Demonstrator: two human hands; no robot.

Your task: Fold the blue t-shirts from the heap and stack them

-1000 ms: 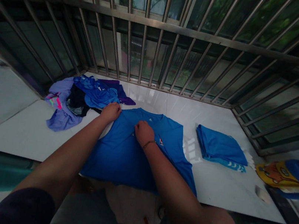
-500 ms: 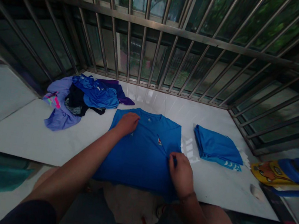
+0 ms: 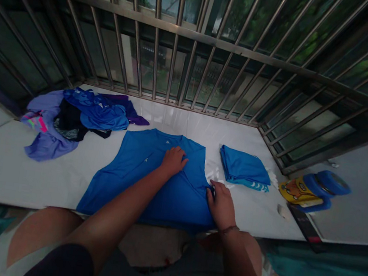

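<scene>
A blue sleeveless-looking shirt [image 3: 132, 181] lies spread on the white ledge, its neckline toward the window bars. My left hand [image 3: 174, 160] rests on its upper chest, fingers bent against the cloth and thumb apart. Part of the chest is hidden under that hand and forearm. At the shirt's right side edge, my right hand [image 3: 223, 204] has its thumb and forefinger on the fabric, which bunches between them. A crease runs across the shirt between both hands. Past my right hand lies a folded blue garment [image 3: 245, 167] with white marks along its near edge.
Rumpled clothes [image 3: 80, 113] in lilac, black, blue and purple lie at the left. On the right stand a blue-and-yellow cup or bottle [image 3: 304, 188], a small pale object [image 3: 283, 211] and a dark flat box [image 3: 305, 225]. Metal bars [image 3: 172, 67] close off the back.
My left hand has moved across the shirt from the left chest to the right chest, baring a small mark there. My right hand stays at the right edge. The view has shifted to the right.
</scene>
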